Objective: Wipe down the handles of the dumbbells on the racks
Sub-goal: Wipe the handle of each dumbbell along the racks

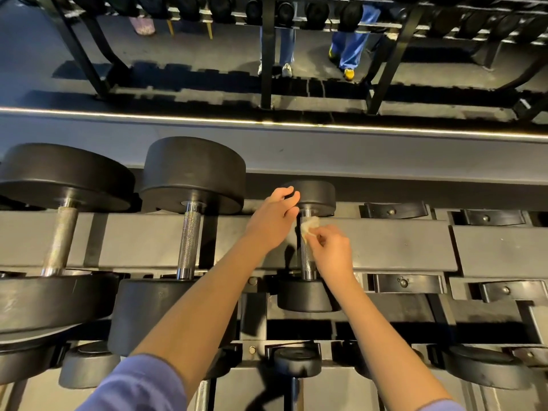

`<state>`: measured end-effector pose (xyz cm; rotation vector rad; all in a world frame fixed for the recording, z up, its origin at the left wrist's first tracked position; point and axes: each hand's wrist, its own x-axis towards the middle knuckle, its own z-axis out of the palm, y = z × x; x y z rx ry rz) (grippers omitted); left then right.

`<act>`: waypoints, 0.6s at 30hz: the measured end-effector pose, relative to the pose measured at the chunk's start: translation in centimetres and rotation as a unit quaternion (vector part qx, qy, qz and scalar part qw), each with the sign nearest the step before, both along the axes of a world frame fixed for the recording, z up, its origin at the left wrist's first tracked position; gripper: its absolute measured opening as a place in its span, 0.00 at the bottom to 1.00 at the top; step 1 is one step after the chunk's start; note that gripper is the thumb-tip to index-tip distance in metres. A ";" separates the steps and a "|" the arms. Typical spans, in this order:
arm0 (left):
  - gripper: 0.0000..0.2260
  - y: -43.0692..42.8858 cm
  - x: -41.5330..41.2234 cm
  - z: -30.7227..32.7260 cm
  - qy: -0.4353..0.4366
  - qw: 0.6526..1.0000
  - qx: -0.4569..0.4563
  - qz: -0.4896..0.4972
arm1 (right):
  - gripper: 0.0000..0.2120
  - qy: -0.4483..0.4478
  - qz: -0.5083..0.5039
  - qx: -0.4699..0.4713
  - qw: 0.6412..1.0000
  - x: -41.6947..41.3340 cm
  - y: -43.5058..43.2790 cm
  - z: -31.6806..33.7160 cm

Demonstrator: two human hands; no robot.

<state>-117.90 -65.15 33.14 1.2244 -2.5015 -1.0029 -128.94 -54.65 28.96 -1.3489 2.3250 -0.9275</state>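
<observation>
Step in hand: wiping the handle of the small dumbbell. It lies across the upper tier of the rack, one head toward the camera. Right hand: grip pinched on a small pale cloth, which is pressed to the right side of the handle near its far end. Left hand: grip apart, fingers loosely curved at the far head, holding nothing; can't tell if they touch it. My read on doing it well: the cloth is small and covers one side of the bar only. Wrap it round as far as it goes and run the full length, head to head. Then roll the dumbbell with the left hand to reach the underside. The bar looks knurled, which likely snags thin cloth, so use short firm strokes. Steady the far head or the dumbbell may rock on the rack. To the left on the same tier sit the middle dumbbell and the large dumbbell; the large one's bar looks dull and probably needs extra passes. Farther back are more racked dumbbells.
</observation>
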 end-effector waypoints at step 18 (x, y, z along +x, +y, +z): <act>0.21 1.2 0.6 0.3 0.014 0.999 0.035 0.007 | 0.10 -0.064 -0.022 0.046 0.997 0.0 0.5 0.9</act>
